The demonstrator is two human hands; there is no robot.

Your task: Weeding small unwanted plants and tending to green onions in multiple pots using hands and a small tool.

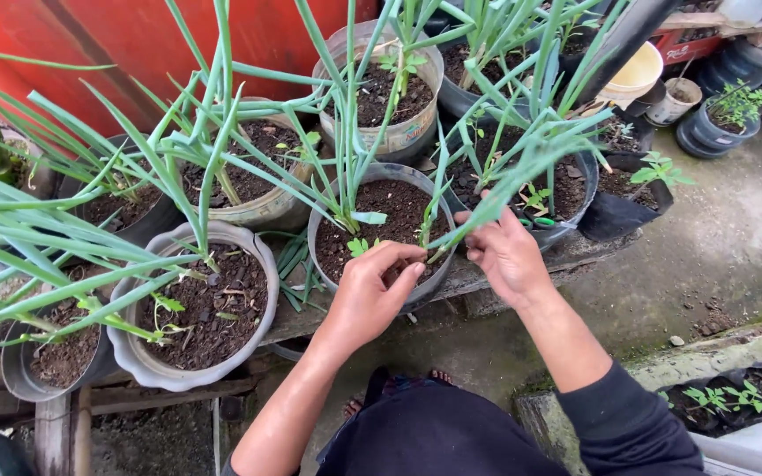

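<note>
- Left hand point(372, 286) curled over the near rim of the grey pot point(324, 210), fingertips point(407, 257) bent down into the soil; pinching something small there, too hidden to tell what.
- Right hand point(506, 254) just beside it, at the pot's right rim, fingers clenched around the base of a leaning onion stalk point(496, 198).
- Hands near each other, not touching.
- Grey pot at the front edge of the bench point(478, 273), about the middle; dark soil inside, a small weed point(360, 246) sprouting just beside the left fingers.
- Stalk tilted up and to the right from the pot, long green leaves spreading over the pots behind.
- White pot point(134, 357) at the left of the front edge, near the grey one but apart; wavy rim, dark soil, thin green shoots.
- Small dark pot point(15, 375) touching the white pot's left side, at the bench's left end.
- Tan pot point(266, 207) behind, between white and grey, holding more onion leaves.
- Clear pot point(403, 132) at the back of the bench, behind the grey one, a small seedling in it.
- Black bag point(615, 216) at the bench's right end, a leafy seedling standing in it.
- Red wall point(134, 35) behind the bench at the left.
- Yellow bucket point(637, 75) and a blue pot point(712, 132) on the concrete ground beyond the bench's right end, well apart from the hands.
- Dark sleeve point(619, 414) on the right forearm; left forearm bare.
</note>
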